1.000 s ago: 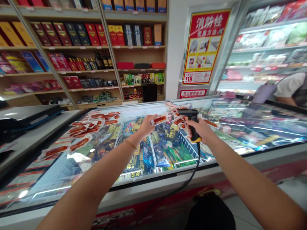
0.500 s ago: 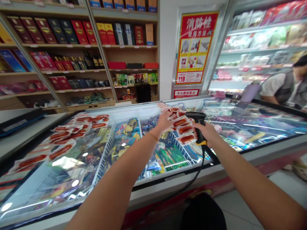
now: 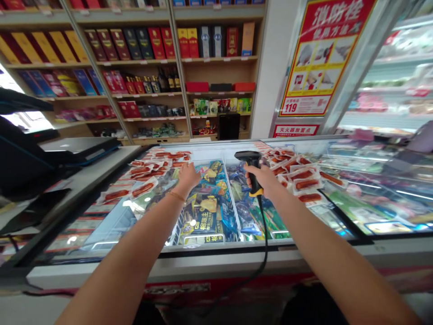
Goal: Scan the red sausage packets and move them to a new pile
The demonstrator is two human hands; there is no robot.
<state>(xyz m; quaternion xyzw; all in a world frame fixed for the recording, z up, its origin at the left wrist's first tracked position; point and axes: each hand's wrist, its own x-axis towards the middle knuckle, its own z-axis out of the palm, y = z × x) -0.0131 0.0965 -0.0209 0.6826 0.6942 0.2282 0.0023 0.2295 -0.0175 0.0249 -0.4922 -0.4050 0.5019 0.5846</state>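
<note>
My right hand [image 3: 262,176] is wrapped round the grip of a black and yellow barcode scanner [image 3: 256,175], its head pointing left and its cable [image 3: 264,230] hanging down. My left hand [image 3: 188,176] reaches over the freezer glass with its fingers stretched out and nothing visible in them. Just beyond and left of it lies a group of vacuum-packed sausages [image 3: 144,188] on the glass. A second pile of packed sausages [image 3: 307,184] lies behind and right of my right hand. Part of that pile is hidden by my right hand and forearm.
Under the glass of the chest freezer [image 3: 237,250] are wire baskets with bagged frozen goods [image 3: 203,214]. Dark counter equipment [image 3: 84,149] stands at the left. Shelves of boxes and bottles [image 3: 142,85] line the back wall, beside a fire-hydrant poster [image 3: 321,58].
The view has turned left. My left hand has moved away from the right pile of sausage packs to the left group. My right hand has carried the scanner leftwards, off the right pile.
</note>
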